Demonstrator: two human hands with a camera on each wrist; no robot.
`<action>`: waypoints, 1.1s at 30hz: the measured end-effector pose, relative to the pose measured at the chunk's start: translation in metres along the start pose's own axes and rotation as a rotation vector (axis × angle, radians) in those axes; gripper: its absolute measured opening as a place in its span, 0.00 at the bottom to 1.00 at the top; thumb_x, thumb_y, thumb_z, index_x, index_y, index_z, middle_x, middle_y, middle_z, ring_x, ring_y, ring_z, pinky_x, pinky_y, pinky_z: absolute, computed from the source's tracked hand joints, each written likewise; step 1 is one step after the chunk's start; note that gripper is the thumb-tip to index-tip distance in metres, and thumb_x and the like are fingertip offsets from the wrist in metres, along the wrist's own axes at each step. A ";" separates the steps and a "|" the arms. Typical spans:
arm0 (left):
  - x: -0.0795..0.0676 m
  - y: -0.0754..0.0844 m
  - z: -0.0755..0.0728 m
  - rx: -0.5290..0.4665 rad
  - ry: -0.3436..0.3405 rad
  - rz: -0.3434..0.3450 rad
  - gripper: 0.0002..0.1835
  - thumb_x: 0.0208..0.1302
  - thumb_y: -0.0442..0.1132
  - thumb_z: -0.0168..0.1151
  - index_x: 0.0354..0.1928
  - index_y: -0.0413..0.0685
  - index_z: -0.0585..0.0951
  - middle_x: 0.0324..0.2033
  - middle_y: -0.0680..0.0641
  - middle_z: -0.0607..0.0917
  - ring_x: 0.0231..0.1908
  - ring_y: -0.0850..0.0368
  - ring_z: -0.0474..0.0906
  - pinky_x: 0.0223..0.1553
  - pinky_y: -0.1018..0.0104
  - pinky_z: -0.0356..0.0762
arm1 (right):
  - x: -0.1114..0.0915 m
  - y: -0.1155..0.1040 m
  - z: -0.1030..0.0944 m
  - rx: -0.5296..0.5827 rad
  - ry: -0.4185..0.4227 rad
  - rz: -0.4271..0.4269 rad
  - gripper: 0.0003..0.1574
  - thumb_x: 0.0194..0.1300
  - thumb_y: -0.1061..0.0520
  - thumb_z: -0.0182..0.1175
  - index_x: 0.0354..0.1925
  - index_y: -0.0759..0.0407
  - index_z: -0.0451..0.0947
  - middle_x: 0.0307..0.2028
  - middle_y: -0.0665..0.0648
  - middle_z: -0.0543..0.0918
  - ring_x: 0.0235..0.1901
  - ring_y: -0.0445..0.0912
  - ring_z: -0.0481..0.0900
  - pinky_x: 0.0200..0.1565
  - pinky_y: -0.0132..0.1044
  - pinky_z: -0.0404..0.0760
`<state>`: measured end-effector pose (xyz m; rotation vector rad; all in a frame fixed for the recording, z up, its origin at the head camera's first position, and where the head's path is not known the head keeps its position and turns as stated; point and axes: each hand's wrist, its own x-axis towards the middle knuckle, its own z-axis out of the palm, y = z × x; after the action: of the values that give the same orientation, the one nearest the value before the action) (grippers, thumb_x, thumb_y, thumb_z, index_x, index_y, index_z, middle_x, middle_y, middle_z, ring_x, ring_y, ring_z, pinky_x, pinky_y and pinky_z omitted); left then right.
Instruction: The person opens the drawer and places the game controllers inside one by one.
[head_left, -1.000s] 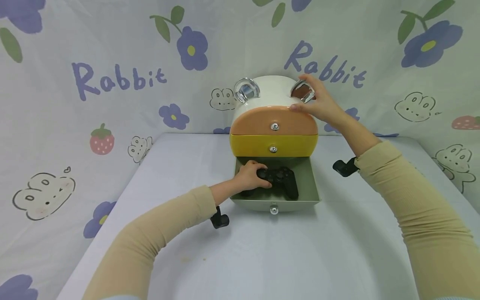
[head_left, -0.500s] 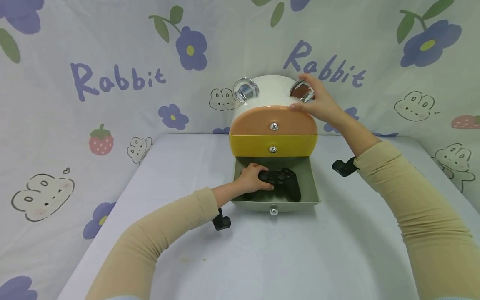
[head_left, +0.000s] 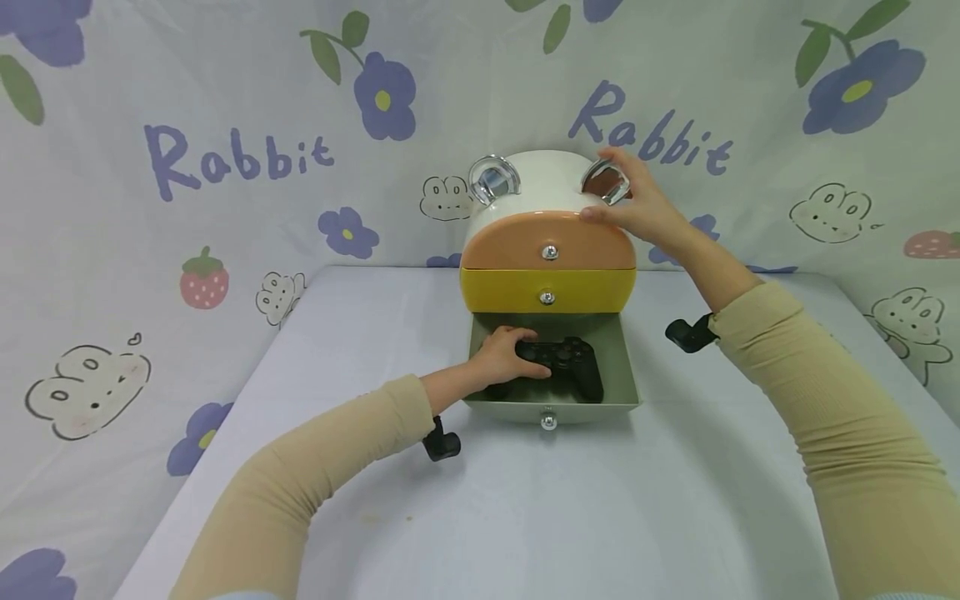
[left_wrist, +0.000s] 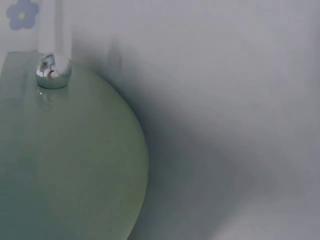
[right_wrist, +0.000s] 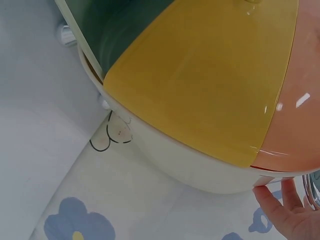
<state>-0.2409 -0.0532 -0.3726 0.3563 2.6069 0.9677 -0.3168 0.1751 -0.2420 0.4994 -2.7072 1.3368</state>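
A small drawer cabinet (head_left: pixel 542 179) with a white shell and two chrome-rimmed ears stands at the back of the table. Its lowest, grey-green drawer (head_left: pixel 628 367) is pulled out; the orange and yellow ones above are closed. Inside lies a black game controller (head_left: pixel 581 367). My left hand (head_left: pixel 504 357) grips the controller's left part, hiding it, with the thumb toward the drawer front. My right hand (head_left: pixel 641 204) holds the cabinet's upper right, thumb at the orange front's top edge and a finger by the right ear. The right wrist view shows fingers (right_wrist: pixel 272 205) against the shell.
A chrome knob (head_left: pixel 549 422) sits on the open drawer's front, with others on the upper drawers. Behind the cabinet hangs a patterned cloth (head_left: pixel 247 75). White cloth covers the table (head_left: pixel 525 517). A black wrist device (head_left: pixel 441 443) hangs under the left sleeve.
My left hand and the controller have shifted slightly right and toward the drawer front, mostly in the first half second. My right hand and the cabinet have stayed put.
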 end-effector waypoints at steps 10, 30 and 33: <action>-0.019 0.004 -0.006 0.027 0.013 0.131 0.36 0.53 0.49 0.67 0.63 0.49 0.67 0.66 0.39 0.57 0.64 0.37 0.52 0.59 0.43 0.60 | 0.001 0.000 0.000 0.007 0.001 -0.016 0.54 0.53 0.44 0.64 0.70 0.43 0.45 0.71 0.49 0.40 0.70 0.50 0.40 0.63 0.60 0.47; -0.094 0.017 -0.008 -0.268 0.053 0.300 0.25 0.53 0.41 0.67 0.55 0.49 0.74 0.45 0.48 0.78 0.38 0.55 0.75 0.40 0.67 0.73 | -0.002 -0.002 0.000 0.012 0.004 -0.008 0.54 0.53 0.45 0.64 0.70 0.43 0.45 0.71 0.49 0.40 0.70 0.50 0.41 0.63 0.59 0.49; -0.103 0.013 -0.002 -0.318 0.015 0.285 0.23 0.54 0.39 0.66 0.54 0.49 0.74 0.40 0.47 0.79 0.31 0.59 0.74 0.34 0.70 0.74 | -0.001 -0.001 0.000 0.012 0.000 -0.011 0.54 0.53 0.44 0.64 0.70 0.42 0.44 0.71 0.49 0.40 0.70 0.50 0.41 0.63 0.59 0.49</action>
<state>-0.1464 -0.0803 -0.3402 0.6481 2.3999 1.4583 -0.3152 0.1745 -0.2413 0.5151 -2.6938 1.3509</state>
